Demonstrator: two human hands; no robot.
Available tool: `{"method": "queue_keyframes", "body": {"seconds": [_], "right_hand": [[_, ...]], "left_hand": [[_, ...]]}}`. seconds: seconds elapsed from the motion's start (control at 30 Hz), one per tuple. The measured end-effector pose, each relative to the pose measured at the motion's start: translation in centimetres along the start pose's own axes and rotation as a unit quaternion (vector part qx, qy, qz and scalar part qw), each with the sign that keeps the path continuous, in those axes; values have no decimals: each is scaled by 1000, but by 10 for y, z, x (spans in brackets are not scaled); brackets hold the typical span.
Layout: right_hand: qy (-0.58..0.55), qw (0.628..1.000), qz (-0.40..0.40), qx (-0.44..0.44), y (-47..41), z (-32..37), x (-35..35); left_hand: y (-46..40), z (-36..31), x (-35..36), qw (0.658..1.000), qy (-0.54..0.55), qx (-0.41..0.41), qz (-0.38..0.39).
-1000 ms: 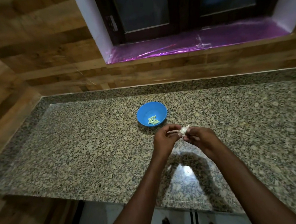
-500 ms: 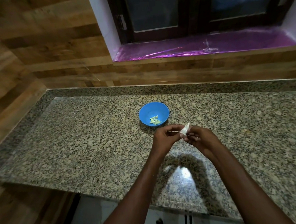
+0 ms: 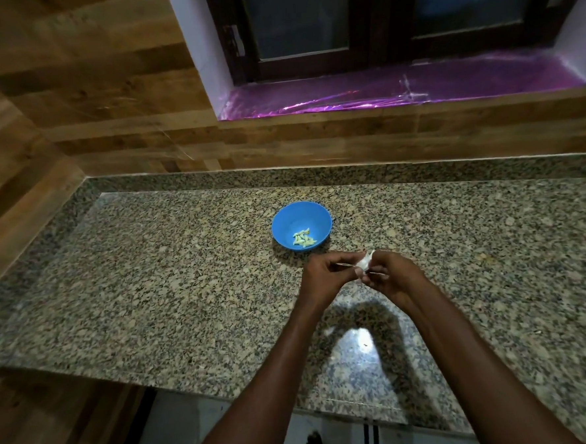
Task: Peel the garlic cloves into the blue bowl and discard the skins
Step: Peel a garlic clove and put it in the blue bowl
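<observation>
Both hands stay pinched on the garlic piece (image 3: 365, 260), left hand (image 3: 326, 277) and right hand (image 3: 389, 277) meeting just in front of the blue bowl (image 3: 301, 225). Little has changed over the last second: grip same, still mid-peel. Peeled cloves (image 3: 303, 239) sit in the bowl; no skins visible on the surface (image 3: 151, 282).

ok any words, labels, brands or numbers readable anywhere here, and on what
None: no readable text in the head view.
The blue bowl is plain, with no label or print.
The granite counter, the window frame and the purple sill covering bear no writing.
</observation>
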State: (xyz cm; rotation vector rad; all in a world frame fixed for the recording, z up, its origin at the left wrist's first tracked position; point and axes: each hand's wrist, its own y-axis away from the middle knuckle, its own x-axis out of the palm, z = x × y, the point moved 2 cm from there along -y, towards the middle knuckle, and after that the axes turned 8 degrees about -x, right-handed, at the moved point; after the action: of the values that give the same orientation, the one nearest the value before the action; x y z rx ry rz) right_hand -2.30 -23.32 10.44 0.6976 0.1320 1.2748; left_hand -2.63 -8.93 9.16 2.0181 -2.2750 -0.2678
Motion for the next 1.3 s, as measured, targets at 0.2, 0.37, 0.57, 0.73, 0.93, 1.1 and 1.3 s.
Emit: {"method": "queue_keyframes", "body": {"seconds": [0.2, 0.37, 0.57, 0.73, 0.93, 1.1, 1.3], "right_hand": [[0, 999, -45, -13, -5, -6, 2], [0, 996, -91, 2, -16, -24, -1], [-93, 994, 18, 45, -20, -36, -10], [-48, 998, 38, 23, -20, -46, -13], [72, 997, -10, -35, -24, -56, -22], [180, 981, 2, -72, -32, -65, -32], [283, 954, 6, -94, -43, -75, -42]], "left_hand": [[-2, 4, 2, 999, -26, 20, -16], [-4, 17, 6, 999, -33, -3, -30], [-5, 32, -2, 998, 26, -47, -43], [-10, 43, -7, 995, 44, -71, -51], [-24, 73, -21, 984, -105, -83, -114], [-32, 95, -27, 956, -251, -84, -128], [-9, 98, -31, 939, -296, -45, -168]]}}
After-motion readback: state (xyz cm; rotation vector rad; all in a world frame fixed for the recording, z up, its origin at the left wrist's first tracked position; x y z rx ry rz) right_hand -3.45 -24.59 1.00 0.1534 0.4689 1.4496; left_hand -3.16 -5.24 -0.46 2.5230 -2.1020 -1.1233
